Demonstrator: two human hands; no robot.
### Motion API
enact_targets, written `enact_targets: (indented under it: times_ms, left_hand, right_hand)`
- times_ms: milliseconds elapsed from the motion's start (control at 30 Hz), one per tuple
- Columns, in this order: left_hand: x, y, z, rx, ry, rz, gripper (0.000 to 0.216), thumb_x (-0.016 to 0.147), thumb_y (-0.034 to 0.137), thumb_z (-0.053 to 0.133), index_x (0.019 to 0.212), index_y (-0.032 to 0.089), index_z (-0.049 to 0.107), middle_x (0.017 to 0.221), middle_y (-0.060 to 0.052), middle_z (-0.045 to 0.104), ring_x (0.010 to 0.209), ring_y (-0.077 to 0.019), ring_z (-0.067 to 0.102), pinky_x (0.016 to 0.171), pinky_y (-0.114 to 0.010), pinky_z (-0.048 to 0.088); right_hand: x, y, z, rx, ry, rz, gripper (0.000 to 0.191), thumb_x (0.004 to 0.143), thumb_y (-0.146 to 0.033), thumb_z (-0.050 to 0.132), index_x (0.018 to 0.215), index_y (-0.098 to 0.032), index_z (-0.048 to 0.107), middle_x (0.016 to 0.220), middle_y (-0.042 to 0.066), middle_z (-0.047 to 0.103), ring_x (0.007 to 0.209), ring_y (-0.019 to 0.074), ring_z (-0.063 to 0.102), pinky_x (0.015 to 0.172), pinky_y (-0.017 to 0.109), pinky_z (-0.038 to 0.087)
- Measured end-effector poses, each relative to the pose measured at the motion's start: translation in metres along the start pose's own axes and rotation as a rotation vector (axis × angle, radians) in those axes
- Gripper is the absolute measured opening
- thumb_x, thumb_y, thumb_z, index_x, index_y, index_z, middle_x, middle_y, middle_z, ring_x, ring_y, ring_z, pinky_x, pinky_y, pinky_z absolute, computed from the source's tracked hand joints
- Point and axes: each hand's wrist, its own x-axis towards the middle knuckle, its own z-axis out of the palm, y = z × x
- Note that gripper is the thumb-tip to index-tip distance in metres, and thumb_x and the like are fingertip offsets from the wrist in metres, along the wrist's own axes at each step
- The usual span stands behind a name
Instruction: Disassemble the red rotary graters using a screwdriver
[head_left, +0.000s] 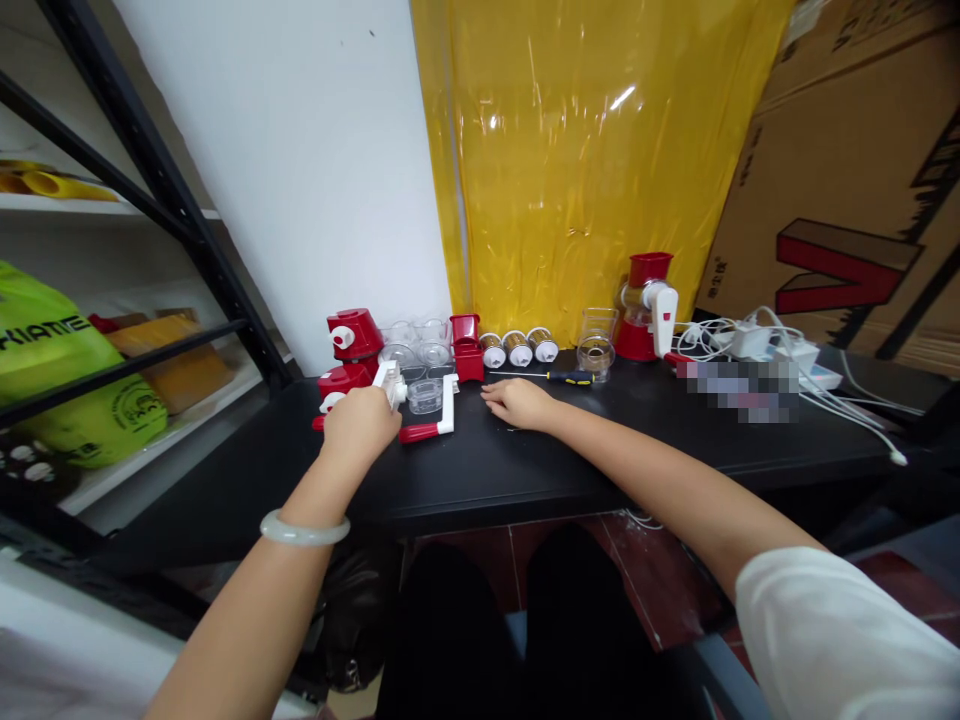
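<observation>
Left hand [358,422] laid over a white plastic crank arm [385,377], back up, fingers mostly hidden; can't tell if clamped or just resting. Set on the black desk [487,472], left of centre, back from front edge. Probably light, stiff, not very fragile, maybe slippery; best taken around the middle of the arm. Right hand [521,402] palm down near mid-desk, well apart from the left, fingers loosely bent and close together; nothing seen in it, can't tell what's under the fingertips.

Between both: second white crank with red grip [448,408], round clear plastic cup [426,398]. Just beyond: red square plastic hopper [468,350], blue-and-yellow-handled screwdriver [571,377]. Along back edge, left to right: stacked red plastic housings [358,335], clear plastic containers [416,345], three metal drums with white ends [519,348], clear cylindrical container [596,355], red-and-white cranked machine [636,338]. Toward right edge: tangled white cables [712,338].
</observation>
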Motion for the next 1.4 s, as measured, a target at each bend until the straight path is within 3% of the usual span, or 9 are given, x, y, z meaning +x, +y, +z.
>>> enact_targets:
  times_ms: [133, 267, 333, 533, 700, 800, 867, 1000, 1400]
  left_hand:
    - [-0.019, 0.024, -0.019, -0.039, 0.102, 0.058, 0.033, 0.083, 0.037, 0.049, 0.088, 0.013, 0.072, 0.087, -0.018, 0.071, 0.084, -0.0334, 0.068, 0.071, -0.038, 0.051]
    - [-0.024, 0.056, -0.007, -0.161, 0.123, 0.194, 0.031, 0.087, 0.031, 0.045, 0.089, 0.015, 0.072, 0.086, -0.014, 0.072, 0.084, -0.0273, 0.068, 0.075, -0.033, 0.050]
    - [-0.022, 0.068, 0.005, -0.204, 0.126, 0.261, 0.031, 0.088, 0.028, 0.044, 0.089, 0.014, 0.072, 0.083, -0.014, 0.072, 0.081, -0.0261, 0.069, 0.073, -0.032, 0.050]
    - [-0.009, 0.068, 0.024, -0.324, 0.075, 0.336, 0.026, 0.085, 0.031, 0.053, 0.083, 0.016, 0.074, 0.082, -0.012, 0.074, 0.083, -0.0257, 0.070, 0.074, -0.032, 0.050]
    - [-0.002, 0.048, 0.031, -0.455, -0.007, 0.311, 0.040, 0.078, 0.052, 0.065, 0.092, 0.016, 0.074, 0.086, -0.010, 0.075, 0.085, -0.0244, 0.069, 0.075, -0.030, 0.051]
    - [-0.001, 0.039, 0.032, -0.384, -0.001, 0.290, 0.043, 0.074, 0.050, 0.070, 0.102, 0.017, 0.072, 0.100, -0.011, 0.074, 0.095, -0.0261, 0.068, 0.081, -0.031, 0.050]
    - [-0.002, 0.036, 0.031, -0.289, -0.032, 0.303, 0.035, 0.074, 0.044, 0.071, 0.099, 0.020, 0.073, 0.102, -0.010, 0.074, 0.098, -0.0273, 0.067, 0.082, -0.032, 0.049]
    - [-0.004, 0.036, 0.031, -0.186, -0.122, 0.384, 0.013, 0.078, 0.034, 0.066, 0.078, 0.023, 0.072, 0.085, -0.007, 0.073, 0.089, -0.0248, 0.068, 0.073, -0.030, 0.048]
    - [0.002, 0.047, 0.034, -0.209, -0.144, 0.438, 0.010, 0.078, 0.031, 0.065, 0.074, 0.023, 0.071, 0.084, -0.006, 0.072, 0.087, -0.0227, 0.067, 0.073, -0.029, 0.046]
  right_hand:
    - [0.014, -0.015, -0.003, 0.288, 0.177, 0.104, 0.029, 0.091, -0.027, 0.052, 0.104, -0.012, 0.073, 0.106, 0.010, 0.073, 0.100, 0.0188, 0.067, 0.091, 0.028, 0.048]
    - [0.033, -0.037, -0.001, 0.721, 0.100, 0.378, 0.049, 0.097, -0.045, 0.038, 0.086, -0.011, 0.071, 0.070, 0.007, 0.071, 0.061, 0.0119, 0.067, 0.060, 0.021, 0.052]
    - [0.042, -0.045, 0.003, 0.802, 0.055, 0.470, 0.045, 0.094, -0.044, 0.044, 0.077, -0.011, 0.068, 0.061, 0.005, 0.067, 0.048, 0.0099, 0.061, 0.049, 0.019, 0.049]
    - [0.056, -0.048, 0.013, 0.586, 0.039, 0.655, 0.016, 0.077, -0.025, 0.061, 0.066, -0.013, 0.064, 0.063, 0.006, 0.068, 0.046, 0.0112, 0.059, 0.045, 0.019, 0.045]
    - [0.057, -0.044, 0.009, 0.379, -0.020, 0.597, 0.016, 0.075, -0.026, 0.061, 0.073, -0.011, 0.069, 0.070, 0.010, 0.072, 0.058, 0.0142, 0.067, 0.054, 0.018, 0.046]
    - [0.055, -0.041, 0.012, 0.337, -0.035, 0.594, 0.020, 0.077, -0.027, 0.060, 0.079, -0.010, 0.071, 0.073, 0.012, 0.073, 0.059, 0.0151, 0.068, 0.055, 0.019, 0.047]
    - [0.056, -0.038, 0.018, 0.342, -0.035, 0.606, 0.020, 0.079, -0.027, 0.059, 0.081, -0.011, 0.070, 0.074, 0.012, 0.073, 0.056, 0.0147, 0.068, 0.053, 0.019, 0.048]
    - [0.060, -0.034, 0.026, 0.424, -0.061, 0.599, 0.023, 0.084, -0.030, 0.056, 0.077, -0.012, 0.068, 0.070, 0.011, 0.073, 0.050, 0.0144, 0.066, 0.049, 0.020, 0.049]
    - [0.062, -0.022, 0.027, 0.555, -0.077, 0.617, 0.017, 0.082, -0.021, 0.056, 0.074, -0.011, 0.067, 0.074, 0.011, 0.074, 0.052, 0.0140, 0.068, 0.045, 0.019, 0.050]
